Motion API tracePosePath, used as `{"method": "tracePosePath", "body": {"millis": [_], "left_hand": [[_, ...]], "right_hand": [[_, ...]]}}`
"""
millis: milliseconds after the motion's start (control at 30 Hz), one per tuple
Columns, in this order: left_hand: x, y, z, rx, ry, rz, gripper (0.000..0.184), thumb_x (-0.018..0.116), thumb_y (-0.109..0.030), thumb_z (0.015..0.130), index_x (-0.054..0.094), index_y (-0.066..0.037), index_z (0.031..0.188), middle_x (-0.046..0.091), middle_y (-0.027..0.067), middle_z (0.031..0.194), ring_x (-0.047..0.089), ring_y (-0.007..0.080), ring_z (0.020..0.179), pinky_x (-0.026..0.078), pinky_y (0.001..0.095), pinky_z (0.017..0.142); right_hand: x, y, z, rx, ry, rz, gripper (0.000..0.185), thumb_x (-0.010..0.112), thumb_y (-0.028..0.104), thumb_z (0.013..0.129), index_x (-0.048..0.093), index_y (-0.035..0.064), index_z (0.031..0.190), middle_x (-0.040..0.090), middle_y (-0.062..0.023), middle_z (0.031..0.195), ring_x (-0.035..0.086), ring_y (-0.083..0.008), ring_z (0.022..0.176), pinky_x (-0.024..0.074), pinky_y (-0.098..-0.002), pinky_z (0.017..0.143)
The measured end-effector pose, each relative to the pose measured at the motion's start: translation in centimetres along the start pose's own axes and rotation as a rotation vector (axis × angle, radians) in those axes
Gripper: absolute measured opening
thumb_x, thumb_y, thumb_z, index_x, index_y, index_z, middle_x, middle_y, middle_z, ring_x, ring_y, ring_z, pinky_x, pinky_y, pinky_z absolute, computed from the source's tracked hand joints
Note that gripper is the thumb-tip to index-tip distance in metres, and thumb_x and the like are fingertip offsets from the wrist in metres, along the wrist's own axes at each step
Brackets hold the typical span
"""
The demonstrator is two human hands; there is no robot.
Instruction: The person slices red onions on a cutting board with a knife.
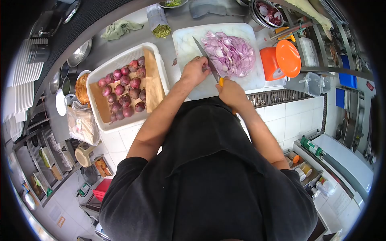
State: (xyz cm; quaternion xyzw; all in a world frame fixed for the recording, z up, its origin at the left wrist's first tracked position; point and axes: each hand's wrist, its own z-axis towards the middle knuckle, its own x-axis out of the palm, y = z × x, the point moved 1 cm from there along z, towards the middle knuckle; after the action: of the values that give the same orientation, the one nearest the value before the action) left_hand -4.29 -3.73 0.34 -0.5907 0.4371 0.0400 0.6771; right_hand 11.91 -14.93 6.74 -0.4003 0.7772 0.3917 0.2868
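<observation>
My right hand (232,94) is wrapped round the yellow handle of a knife (206,55), whose blade points up and left over a white cutting board (185,44). Close to the left side of the blade, my left hand (196,70) has its fingers curled round a small piece of onion (206,69), partly hidden by the fingers. A heap of sliced red onion (233,54) lies on the board just right of the blade. Whole red onions (125,100) sit on brown paper in a white basket (161,68) left of the board.
An orange scale (272,63) stands right of the board. Behind it is a metal container (255,18) with onion pieces. Green stalks in wrapping (157,22) and a green cloth (120,30) lie behind the basket. A plastic bag (82,124) hangs at the left.
</observation>
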Motion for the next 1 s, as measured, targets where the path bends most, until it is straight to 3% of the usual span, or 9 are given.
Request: {"method": "tracePosePath", "body": {"millis": [67, 233, 467, 667, 767, 867, 1000], "left_hand": [[0.2, 0.2, -0.1, 0.011, 0.012, 0.012, 0.025, 0.08, -0.011, 0.085, 0.066, -0.004, 0.106, 0.069, 0.0145, 0.108, 0.073, 0.0287, 0.1, 0.059, 0.0407, 0.089], [-0.3, -0.2, -0.4, 0.112, 0.047, 0.161, 0.026, 0.076, -0.01, 0.087, 0.067, -0.004, 0.112, 0.068, 0.0145, 0.115, 0.071, 0.032, 0.105, 0.058, 0.0417, 0.091], [-2.0, -0.9, -3.2, -0.038, -0.099, 0.135, 0.024, 0.072, -0.008, 0.091, 0.067, -0.005, 0.114, 0.067, 0.0148, 0.113, 0.072, 0.0314, 0.089, 0.058, 0.043, 0.083], [-5.6, -0.8, -5.0, -0.109, -0.31, 0.061, 0.024, 0.075, -0.009, 0.091, 0.067, -0.004, 0.113, 0.067, 0.0138, 0.105, 0.068, 0.026, 0.076, 0.058, 0.0384, 0.073], [-7.2, -1.1, -6.0, -0.134, -0.336, 0.073, 0.025, 0.076, -0.009, 0.09, 0.068, -0.004, 0.113, 0.067, 0.0135, 0.103, 0.065, 0.025, 0.071, 0.057, 0.0372, 0.07], [-8.1, -1.6, -7.2, -0.083, -0.409, 0.07, 0.026, 0.076, -0.009, 0.089, 0.069, -0.004, 0.114, 0.066, 0.013, 0.102, 0.064, 0.0247, 0.071, 0.056, 0.0368, 0.068], [-8.9, -1.6, -8.0, -0.006, -0.478, 0.085, 0.027, 0.076, -0.009, 0.088, 0.069, -0.005, 0.114, 0.067, 0.014, 0.11, 0.067, 0.0305, 0.094, 0.056, 0.0403, 0.084]], "right_hand": [[3.4, -0.5, 2.1, 0.035, -0.08, 0.057, 0.047, 0.063, 0.035, 0.102, 0.059, -0.008, 0.122, 0.073, -0.0323, 0.109, 0.071, -0.0469, 0.106, 0.0548, -0.0556, 0.092], [2.3, -1.0, 2.6, -0.06, -0.09, 0.029, 0.047, 0.063, 0.036, 0.103, 0.059, -0.0059, 0.123, 0.074, -0.0297, 0.104, 0.072, -0.0477, 0.101, 0.0558, -0.0552, 0.089], [-0.8, -0.7, 0.4, -0.086, -0.202, 0.066, 0.046, 0.063, 0.039, 0.103, 0.06, -0.0037, 0.12, 0.073, -0.0296, 0.1, 0.071, -0.0476, 0.099, 0.054, -0.0563, 0.086], [2.0, -3.0, -0.5, -0.195, 0.001, 0.047, 0.046, 0.064, 0.046, 0.102, 0.061, 0.0025, 0.118, 0.074, -0.0271, 0.098, 0.071, -0.0469, 0.097, 0.0529, -0.0567, 0.084], [1.8, -4.6, -0.4, -0.146, -0.059, 0.037, 0.047, 0.065, 0.049, 0.101, 0.063, 0.0044, 0.116, 0.074, -0.0262, 0.097, 0.071, -0.0468, 0.096, 0.0534, -0.0568, 0.083], [0.8, -6.0, 0.4, -0.042, -0.148, 0.009, 0.047, 0.064, 0.048, 0.101, 0.063, 0.0043, 0.117, 0.074, -0.0264, 0.096, 0.071, -0.0473, 0.095, 0.0539, -0.0571, 0.082], [1.2, -5.9, 1.0, -0.081, -0.182, 0.01, 0.049, 0.063, 0.048, 0.102, 0.063, 0.004, 0.123, 0.074, -0.0273, 0.095, 0.071, -0.0485, 0.093, 0.0538, -0.0585, 0.08]]}}
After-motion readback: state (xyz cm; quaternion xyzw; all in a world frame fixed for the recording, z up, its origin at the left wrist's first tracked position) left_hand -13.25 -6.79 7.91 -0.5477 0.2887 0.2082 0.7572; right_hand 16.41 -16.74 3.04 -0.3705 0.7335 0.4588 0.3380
